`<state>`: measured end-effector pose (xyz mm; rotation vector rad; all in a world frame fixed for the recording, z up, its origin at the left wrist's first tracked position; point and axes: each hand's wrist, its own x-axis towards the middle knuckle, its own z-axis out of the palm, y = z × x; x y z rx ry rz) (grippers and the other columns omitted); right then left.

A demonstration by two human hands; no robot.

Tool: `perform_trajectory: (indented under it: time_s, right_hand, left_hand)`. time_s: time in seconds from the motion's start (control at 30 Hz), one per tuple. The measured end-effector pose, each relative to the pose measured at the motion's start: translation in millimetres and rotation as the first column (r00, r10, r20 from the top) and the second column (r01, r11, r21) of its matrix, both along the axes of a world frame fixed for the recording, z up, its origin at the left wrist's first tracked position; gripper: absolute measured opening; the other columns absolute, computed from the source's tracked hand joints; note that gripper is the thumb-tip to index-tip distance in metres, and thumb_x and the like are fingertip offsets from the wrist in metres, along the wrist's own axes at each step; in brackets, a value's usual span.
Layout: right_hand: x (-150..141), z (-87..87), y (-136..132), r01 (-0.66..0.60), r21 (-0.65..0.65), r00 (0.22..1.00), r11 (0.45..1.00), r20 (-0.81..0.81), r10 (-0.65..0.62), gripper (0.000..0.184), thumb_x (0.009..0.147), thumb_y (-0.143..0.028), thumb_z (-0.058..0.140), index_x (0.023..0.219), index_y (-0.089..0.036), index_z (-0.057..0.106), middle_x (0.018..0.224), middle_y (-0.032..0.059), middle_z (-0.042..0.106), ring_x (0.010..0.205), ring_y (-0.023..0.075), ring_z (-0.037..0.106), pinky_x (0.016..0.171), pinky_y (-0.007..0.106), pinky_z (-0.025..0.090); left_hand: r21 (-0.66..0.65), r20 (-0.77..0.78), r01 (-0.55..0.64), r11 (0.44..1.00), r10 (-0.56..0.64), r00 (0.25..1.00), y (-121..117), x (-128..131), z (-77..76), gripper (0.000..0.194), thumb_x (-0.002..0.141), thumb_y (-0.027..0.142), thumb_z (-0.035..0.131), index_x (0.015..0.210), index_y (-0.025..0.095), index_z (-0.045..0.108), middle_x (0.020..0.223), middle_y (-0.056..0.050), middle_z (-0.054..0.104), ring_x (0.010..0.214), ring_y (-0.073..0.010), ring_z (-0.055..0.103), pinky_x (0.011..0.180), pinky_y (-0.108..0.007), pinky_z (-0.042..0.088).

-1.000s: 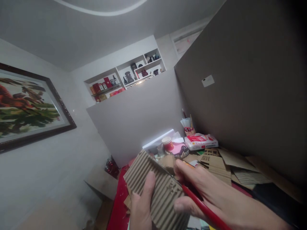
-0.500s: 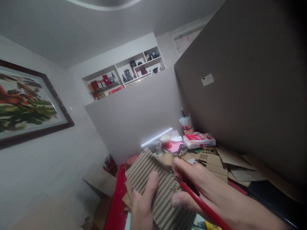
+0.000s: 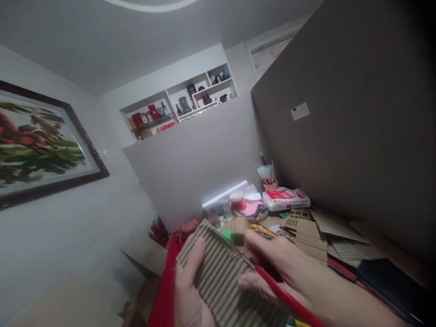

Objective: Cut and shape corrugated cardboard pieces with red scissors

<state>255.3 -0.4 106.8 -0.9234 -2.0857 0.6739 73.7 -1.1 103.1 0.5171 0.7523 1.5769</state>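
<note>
Left hand (image 3: 192, 295) shifts toward the far-left corner of the ribbed cardboard (image 3: 225, 277)

Its thumb, lower on the piece half a second ago, now lies close to that corner, and a brown block (image 3: 240, 227) behind shows more fully. The left hand pinches the cardboard, thumb on the ridges, other fingers mostly hidden beneath. It is held tilted above a red tabletop (image 3: 165, 286). The right hand (image 3: 282, 259) curls its fingers around a red-handled tool (image 3: 286, 297), whose dark metal part meets the cardboard's right edge; the right thumb lies on the ridges.

Along the tabletop's far edge are a white sheet (image 3: 225, 194), a red paper cup (image 3: 239, 202) with a pale top, and a pink item (image 3: 254, 208) beside it. A holder (image 3: 270, 182) of pens and red-handled scissors stands in the far right corner. Nearer, along the right edge, come a red and white packet (image 3: 286, 200), overlapping flat cardboard pieces (image 3: 308, 236) and something dark (image 3: 388, 279).

Grey panels rise behind the far and right edges; the right panel (image 3: 344, 122) carries a small white card (image 3: 300, 111). Above the far panel (image 3: 197, 163), white shelves (image 3: 167, 102) hold boxes, bottles and ornaments. A framed painting (image 3: 41, 141) of horses hangs on the pale left wall (image 3: 126, 204).
</note>
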Motion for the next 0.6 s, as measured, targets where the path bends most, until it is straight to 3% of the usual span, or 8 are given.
perform_trajectory:
  time_s: [0.1,0.23,0.33,0.43,0.6]
  right_hand:
    - [1.1,-0.3,1.2,-0.014,-0.024,1.0,1.0,-0.023,0.013,0.038,0.094,-0.061,0.057,0.089,-0.025,0.048,0.085,0.0014,0.06,0.074,0.0199,0.055,0.062,0.031,0.043]
    - [1.9,-3.7,2.3,-0.019,-0.084,1.0,0.996,-0.019,0.018,0.045,0.092,-0.07,0.053,0.094,-0.024,0.048,0.087,0.0021,0.059,0.077,0.0221,0.053,0.066,0.034,0.043]
    - [0.5,-6.8,4.0,-0.002,-0.092,1.0,0.996,-0.029,-0.001,0.043,0.093,-0.068,0.053,0.094,-0.025,0.049,0.088,0.0015,0.059,0.078,0.0214,0.053,0.068,0.034,0.043]
    - [-2.2,-9.1,6.5,0.001,-0.075,1.0,0.997,-0.027,-0.003,0.038,0.097,-0.063,0.05,0.092,-0.025,0.049,0.088,0.0006,0.058,0.077,0.0196,0.051,0.067,0.032,0.041]
    - [-3.3,-6.2,6.7,-0.021,-0.023,0.998,1.0,-0.053,0.02,0.039,0.097,-0.058,0.055,0.083,-0.024,0.042,0.075,-0.0041,0.05,0.067,0.0148,0.043,0.06,0.028,0.035]
  left_hand:
    - [-0.014,-0.082,-0.123,0.992,0.122,0.989,3.1,-0.7,-2.9,0.047,0.075,0.024,0.082,0.12,0.017,0.071,0.109,-0.013,0.078,0.101,-0.0321,0.075,0.084,-0.04,0.063]
    - [-0.03,-0.241,-0.322,0.946,0.306,0.921,0.5,6.5,-5.5,0.04,0.074,0.022,0.083,0.112,0.015,0.07,0.105,-0.014,0.078,0.09,-0.0306,0.077,0.073,-0.036,0.065]
    - [0.04,-0.207,-0.315,0.948,0.317,0.926,-3.8,14.9,-3.0,0.043,0.078,0.018,0.079,0.119,0.018,0.068,0.106,-0.011,0.078,0.096,-0.028,0.076,0.074,-0.031,0.064]
    - [0.086,-0.122,-0.283,0.955,0.292,0.948,-6.5,20.1,-0.4,0.044,0.081,0.012,0.074,0.124,0.02,0.068,0.108,-0.009,0.078,0.101,-0.0268,0.075,0.083,-0.033,0.063]
    - [0.08,-0.177,-0.271,0.959,0.281,0.943,-4.5,12.6,-6.2,0.047,0.08,0.02,0.078,0.126,0.018,0.067,0.11,-0.012,0.078,0.1,-0.029,0.075,0.081,-0.035,0.063]
